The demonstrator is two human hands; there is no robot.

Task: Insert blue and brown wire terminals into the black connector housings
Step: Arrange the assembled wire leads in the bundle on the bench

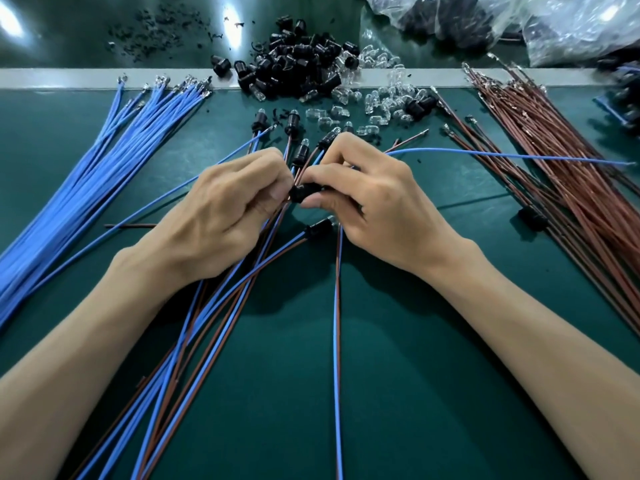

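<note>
Left hand [235, 206]: fingers curled, thumb and fingertips pinching the paired blue and brown wires [277, 220] where they meet the housing's left end.
Right hand [367, 202]: thumb and forefinger clamped on the small black connector housing [300, 194]; other fingers curled.
Held housing: mid-scene between the two hands, raised above the dark green table mat [415, 341].
Single blue wire [519, 156]: comes out from behind the right hand and runs far to the right, over the brown bundle.
Wired black housing [316, 229]: lies on the mat just near of the hands, blue and brown leads attached.
Finished wire pairs [194, 341]: fanned out under the left forearm toward the near edge.
Bundle of loose blue wires [86, 174]: left side.
Bundle of loose brown wires [561, 161]: right side.
Heap of empty black housings [298, 60]: far centre.
Scattered clear glass bulbs [384, 95]: just right of that heap.
Clear plastic bags [554, 26]: far right corner.
</note>
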